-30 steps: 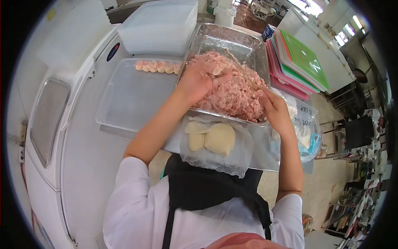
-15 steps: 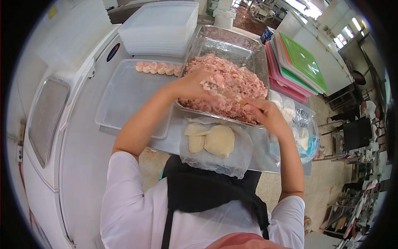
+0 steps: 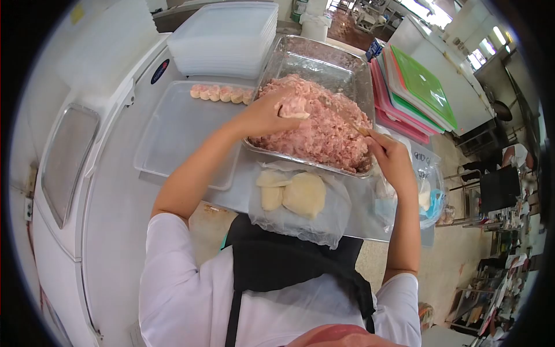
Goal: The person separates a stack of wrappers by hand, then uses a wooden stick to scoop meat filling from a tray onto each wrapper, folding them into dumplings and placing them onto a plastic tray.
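Note:
My left hand (image 3: 267, 114) is closed around a dumpling (image 3: 295, 109), a pale wrapper with pink meat on it, above the left side of a metal pan (image 3: 315, 49). My right hand (image 3: 393, 157) grips the wooden handle of a small spatula (image 3: 362, 131) at the pan's right edge. Its far end lies against the minced meat (image 3: 324, 139) heaped in the pan. Left of the pan, several filled dumplings (image 3: 219, 93) sit in a row on a translucent plastic tray (image 3: 185, 136). Pale dough (image 3: 304, 195) rests on a plastic sheet (image 3: 332, 222) in front of the pan.
Stacked translucent trays (image 3: 222, 40) stand at the back left. Coloured lids (image 3: 425, 87), green uppermost, are piled right of the pan. A clear plastic bag (image 3: 428, 168) with white contents lies at the table's right edge. A white appliance (image 3: 130, 191) borders the left.
My right hand has moved the spatula right, away from my left hand and onto the meat. My left hand has shifted slightly left, and meat now shows on the wrapper in it.

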The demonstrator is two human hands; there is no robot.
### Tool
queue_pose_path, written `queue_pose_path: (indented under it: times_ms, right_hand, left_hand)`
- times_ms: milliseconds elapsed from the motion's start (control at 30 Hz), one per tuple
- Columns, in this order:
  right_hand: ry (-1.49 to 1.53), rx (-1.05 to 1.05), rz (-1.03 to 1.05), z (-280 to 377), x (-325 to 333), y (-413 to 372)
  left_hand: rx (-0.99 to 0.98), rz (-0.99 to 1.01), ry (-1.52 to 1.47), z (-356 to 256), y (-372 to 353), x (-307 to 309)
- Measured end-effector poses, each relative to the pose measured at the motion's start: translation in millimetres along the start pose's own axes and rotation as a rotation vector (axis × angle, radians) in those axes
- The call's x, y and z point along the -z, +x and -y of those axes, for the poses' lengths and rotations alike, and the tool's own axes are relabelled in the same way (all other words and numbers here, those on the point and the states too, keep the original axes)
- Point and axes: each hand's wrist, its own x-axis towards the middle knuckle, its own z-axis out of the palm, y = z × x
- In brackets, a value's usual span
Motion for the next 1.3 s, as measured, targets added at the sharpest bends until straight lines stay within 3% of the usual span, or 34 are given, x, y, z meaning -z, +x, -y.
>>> queue_pose_path:
  times_ms: [67,133,200,233,333,400,533,667,767,833,967,1000,1100,1233,1300]
  right_hand:
    - [0.306,-0.051,0.081,11,12,-8]
    - [0.271,0.046,0.132,23,-6,-9]
    - [0.314,0.094,0.153,18,-30,-9]
    - [0.214,0.105,0.126,13,-27,-6]
    - [-0.034,0.150,0.015,27,-5,1]
    - [-0.120,0.176,-0.096,51,-9,-9]
    - [-0.136,0.233,-0.094,-4,-52,11]
    - [-0.256,-0.014,0.031,-1,-11,8]
    - [0.128,-0.007,0.018,21,9,0]
    - [0.133,0.060,0.100,27,-10,-1]
    - [0.148,0.150,0.165,21,-7,13]
    - [-0.023,0.120,0.132,29,7,14]
    - [0.026,0.041,0.091,57,10,7]
    - [0.017,0.177,0.059,31,-29,14]
    - [0.149,0.100,0.115,14,-29,18]
  left_hand:
    - [-0.087,0.038,0.015,-15,1,8]
    - [-0.097,0.164,-0.029,-27,5,12]
    - [-0.172,0.169,0.099,-29,11,11]
    - [-0.210,0.169,0.161,-29,13,10]
    - [-0.007,0.050,0.101,-5,16,-8]
    - [0.020,0.087,0.021,13,26,-13]
    - [-0.034,0.215,0.034,19,33,-10]
    - [-0.084,0.011,-0.028,18,10,1]
    - [-0.140,0.026,-0.045,16,9,4]
    - [-0.067,0.072,-0.024,-8,6,14]
    - [-0.147,0.037,-0.066,3,13,5]
    - [-0.140,0.029,-0.088,11,13,3]
    - [-0.157,0.050,-0.133,7,13,9]
    - [-0.269,-0.047,0.043,13,17,13]
    - [-0.038,0.088,0.111,-4,11,48]
